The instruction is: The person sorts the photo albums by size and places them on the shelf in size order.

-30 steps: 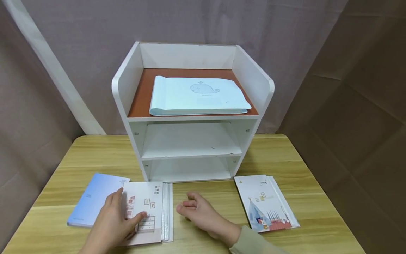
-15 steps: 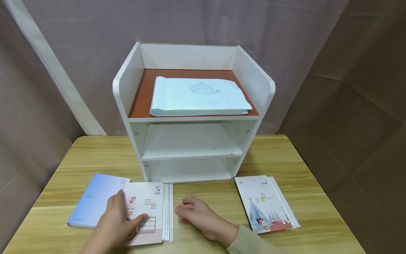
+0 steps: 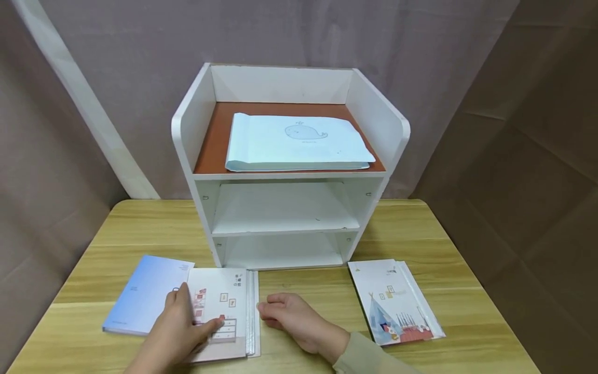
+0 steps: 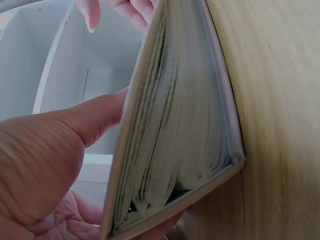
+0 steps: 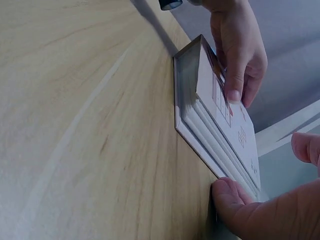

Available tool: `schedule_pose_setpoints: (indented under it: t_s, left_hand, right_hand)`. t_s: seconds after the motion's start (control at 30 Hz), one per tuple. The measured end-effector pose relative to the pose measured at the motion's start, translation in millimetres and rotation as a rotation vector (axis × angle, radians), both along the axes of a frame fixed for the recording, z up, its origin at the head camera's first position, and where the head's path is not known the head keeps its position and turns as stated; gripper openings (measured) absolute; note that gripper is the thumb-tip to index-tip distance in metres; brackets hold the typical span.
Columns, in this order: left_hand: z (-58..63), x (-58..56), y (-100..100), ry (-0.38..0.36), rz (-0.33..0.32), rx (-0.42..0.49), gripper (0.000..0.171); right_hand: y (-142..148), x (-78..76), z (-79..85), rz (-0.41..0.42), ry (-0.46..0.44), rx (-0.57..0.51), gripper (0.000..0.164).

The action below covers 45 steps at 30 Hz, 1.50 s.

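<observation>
A small white photo album (image 3: 233, 332) with a room drawing on its cover lies at the table's front left, its cover raised over loosely fanned pages (image 4: 170, 100). My left hand (image 3: 175, 322) grips it, the thumb on the front cover and the fingers at the left edge. At the opposite edge, where stacked binding strips (image 5: 220, 145) show, is my right hand (image 3: 296, 319). Its fingers are loosely bent, and one fingertip (image 5: 227, 190) touches the bottom cover's edge at the table. Nothing is held in that hand.
A blue book (image 3: 145, 296) lies left of the album, close to the left hand. Further right lies another white album (image 3: 388, 291) with a tent picture. Behind stands a white shelf unit (image 3: 285, 231) with a whale-covered book (image 3: 299, 143) on top.
The right hand has come slightly left to the album's edge. My left hand keeps its grip. The whole head view has shifted a little.
</observation>
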State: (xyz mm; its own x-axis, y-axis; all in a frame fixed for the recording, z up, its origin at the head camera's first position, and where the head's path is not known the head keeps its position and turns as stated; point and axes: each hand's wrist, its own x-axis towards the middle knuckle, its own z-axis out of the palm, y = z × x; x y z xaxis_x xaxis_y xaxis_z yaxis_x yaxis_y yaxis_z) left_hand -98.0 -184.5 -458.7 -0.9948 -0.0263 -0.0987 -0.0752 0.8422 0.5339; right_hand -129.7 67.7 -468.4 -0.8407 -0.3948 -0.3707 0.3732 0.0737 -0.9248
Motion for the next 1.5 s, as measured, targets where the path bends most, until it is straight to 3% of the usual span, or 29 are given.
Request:
schedule_pose_setpoints:
  t_s: [0.33,0.6,0.77,1.03,1.23,1.37,1.5]
  left_hand:
    - [-0.7,1.7,6,0.044,-0.021,0.067,0.122]
    - [1.6,7.0,14,0.034,-0.015,0.116,0.126]
    - [1.9,9.1,20,0.025,-0.022,0.166,0.123]
    - [-0.5,10.1,32,0.074,-0.031,0.299,0.109]
    - [5.2,11.4,46,-0.017,0.004,0.445,0.098]
    - [8.0,12.6,53,-0.025,0.008,0.515,0.089]
    - [7.6,12.6,58,-0.022,0.026,0.570,0.083]
  right_hand:
    - [10,-4.6,0.1,-0.014,-0.038,-0.037,0.041]
    - [15,-5.3,2.1,-0.027,-0.051,-0.026,0.041]
    - [18,-4.8,3.9,0.008,0.001,0.054,0.032]
    - [26,-2.8,4.6,0.013,0.115,0.160,0.029]
    - [32,-2.6,2.9,-0.008,0.143,0.077,0.037]
    - [35,-0.7,2.4,0.001,0.132,0.022,0.039]
    - [38,0.6,2.7,-0.012,0.154,0.033,0.038]
